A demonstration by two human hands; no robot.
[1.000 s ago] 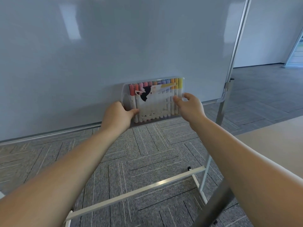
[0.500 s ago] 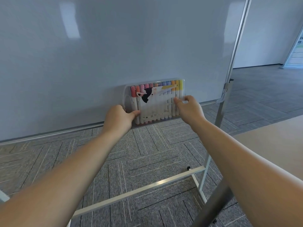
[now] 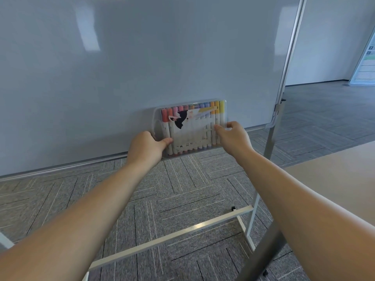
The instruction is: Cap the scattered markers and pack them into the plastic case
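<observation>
Case (image 3: 192, 131): held upright at the centre of the frame, in front of the lower edge of the whiteboard (image 3: 142, 57).
Markers (image 3: 212, 108): capped and packed in a row inside the case, seen through its clear front.
Left hand (image 3: 145, 148): curled round the case's lower left corner, thumb laid on the front.
Right hand (image 3: 233, 137): the case's right edge is pinched between thumb and fingers.
Floor (image 3: 182, 189): grey carpet, seen in the lower half.
Desk (image 3: 334, 175): seen at the right edge.

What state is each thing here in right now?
plastic case: upright before the whiteboard, held by both hands.
markers: capped, lined up inside the case.
left hand: grips the case's left edge.
right hand: grips the case's right edge.
whiteboard: blank, standing on its frame.
</observation>
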